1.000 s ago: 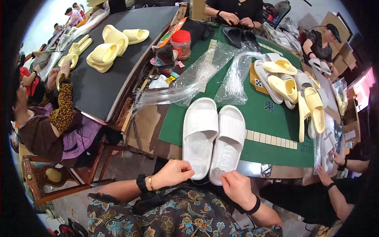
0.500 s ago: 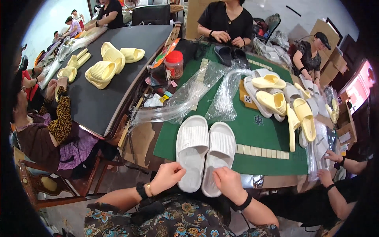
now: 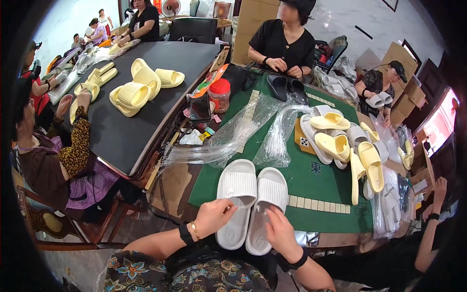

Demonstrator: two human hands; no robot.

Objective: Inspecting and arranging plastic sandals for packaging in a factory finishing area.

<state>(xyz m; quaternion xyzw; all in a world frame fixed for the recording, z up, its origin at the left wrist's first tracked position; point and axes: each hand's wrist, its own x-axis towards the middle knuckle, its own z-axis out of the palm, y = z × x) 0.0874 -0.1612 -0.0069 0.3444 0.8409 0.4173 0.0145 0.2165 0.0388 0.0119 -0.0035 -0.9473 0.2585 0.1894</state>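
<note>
A pair of white ribbed slide slippers lies side by side at the near edge of the green mat [image 3: 331, 223], toes pointing away from me. My left hand [image 3: 214, 218] is over the left slipper [image 3: 237, 181], its fingers curled and the thumb close to the index finger. Whatever may be between them is too small to make out. At the right slipper [image 3: 272, 187], my right hand [image 3: 282, 234] has its thumb and fingers apart, with the fingertips near the strap opening. Clear plastic bags [image 3: 275, 146] lie just beyond the toes.
Yellow slippers [image 3: 335, 145] are piled with white and grey ones at right. A red-lidded jar [image 3: 219, 95] and dark slippers [image 3: 278, 86] sit farther back. More yellow slippers [image 3: 130, 99] lie on the black table [image 3: 160, 117]. Several people work around the tables.
My view has tilted up, so things appear lower. My right hand's fingers have loosened from a closed pinch. At right, a person has raised a pair of slippers, and another's hands have left the bags.
</note>
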